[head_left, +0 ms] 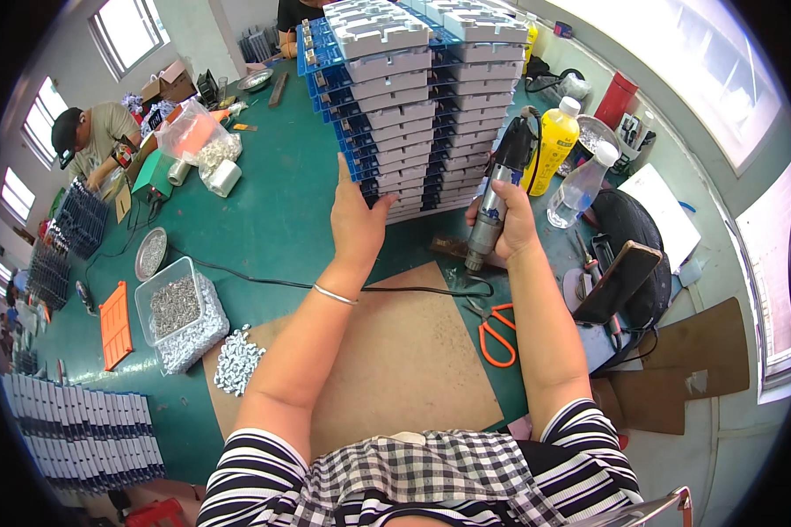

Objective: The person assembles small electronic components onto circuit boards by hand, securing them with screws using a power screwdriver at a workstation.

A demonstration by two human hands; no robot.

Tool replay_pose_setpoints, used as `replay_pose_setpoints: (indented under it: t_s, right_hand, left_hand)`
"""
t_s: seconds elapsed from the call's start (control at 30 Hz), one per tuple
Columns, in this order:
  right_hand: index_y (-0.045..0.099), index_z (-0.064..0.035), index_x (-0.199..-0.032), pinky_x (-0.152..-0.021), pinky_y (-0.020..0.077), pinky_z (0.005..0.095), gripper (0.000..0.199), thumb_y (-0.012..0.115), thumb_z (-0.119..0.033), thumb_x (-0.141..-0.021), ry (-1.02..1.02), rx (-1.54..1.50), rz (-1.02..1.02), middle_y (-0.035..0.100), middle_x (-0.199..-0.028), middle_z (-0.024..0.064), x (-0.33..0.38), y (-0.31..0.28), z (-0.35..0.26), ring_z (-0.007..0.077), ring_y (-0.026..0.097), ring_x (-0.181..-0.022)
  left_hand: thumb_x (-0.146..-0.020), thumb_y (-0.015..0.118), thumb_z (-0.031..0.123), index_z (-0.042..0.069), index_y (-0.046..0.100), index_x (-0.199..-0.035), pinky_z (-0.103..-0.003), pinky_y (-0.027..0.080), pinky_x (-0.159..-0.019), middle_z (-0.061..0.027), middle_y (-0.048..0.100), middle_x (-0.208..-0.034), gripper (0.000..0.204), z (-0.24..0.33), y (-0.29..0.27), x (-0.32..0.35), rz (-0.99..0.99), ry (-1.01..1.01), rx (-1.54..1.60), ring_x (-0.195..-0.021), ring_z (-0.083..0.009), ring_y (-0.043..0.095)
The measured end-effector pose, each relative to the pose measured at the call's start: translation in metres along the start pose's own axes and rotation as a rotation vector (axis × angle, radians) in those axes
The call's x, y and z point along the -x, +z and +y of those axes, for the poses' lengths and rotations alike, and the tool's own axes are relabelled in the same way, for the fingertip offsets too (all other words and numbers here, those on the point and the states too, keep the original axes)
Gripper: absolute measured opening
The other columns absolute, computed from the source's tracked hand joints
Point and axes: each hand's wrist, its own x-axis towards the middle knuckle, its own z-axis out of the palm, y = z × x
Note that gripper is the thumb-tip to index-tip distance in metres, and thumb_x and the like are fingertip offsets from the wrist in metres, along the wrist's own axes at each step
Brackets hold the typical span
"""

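Note:
A tall double stack of grey plastic housings with blue circuit boards rises in front of me on the green table. My left hand rests against the stack's lower left corner, fingers stretched upward and thumb apart. In my right hand is an electric screwdriver, gripped round its body with the tip pointing down. It is beside the stack's right front corner, its cord loop at the top. Below it lie orange-handled pliers, next to a brown board.
On the left are a clear tub of screws, loose white plastic parts and an orange tray. Bottles and a phone stand at right. A black cable crosses the board. A co-worker sits far left.

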Motion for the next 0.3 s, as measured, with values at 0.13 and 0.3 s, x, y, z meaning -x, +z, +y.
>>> replay_pose_setpoints:
  t_s: [0.13,0.3]
  right_hand:
    - [0.054,-0.0043,-0.086,-0.057,0.0527,0.0365,0.029,0.058,-0.032,-0.082,-0.018,0.004,-0.026,0.062,-0.066,0.0140,0.000,0.000,-0.002,0.0250,0.062,-0.057]
    - [0.055,-0.0051,-0.088,-0.057,0.0529,0.0367,0.028,0.059,-0.032,-0.082,-0.021,0.011,0.004,0.062,-0.066,0.0145,-0.002,0.000,0.001,0.0255,0.062,-0.058]
  left_hand:
    - [-0.076,0.073,0.008,-0.008,0.017,-0.143,-0.037,0.047,-0.088,-0.0230,0.058,-0.116,0.089,-0.001,-0.003,-0.004,-0.046,-0.002,0.037,-0.104,-0.0352,0.059]
    - [-0.083,0.069,0.023,-0.008,0.014,-0.144,-0.036,0.047,-0.090,-0.0229,0.056,-0.122,0.088,-0.017,-0.016,-0.007,-0.204,-0.090,0.046,-0.105,-0.0341,0.060]
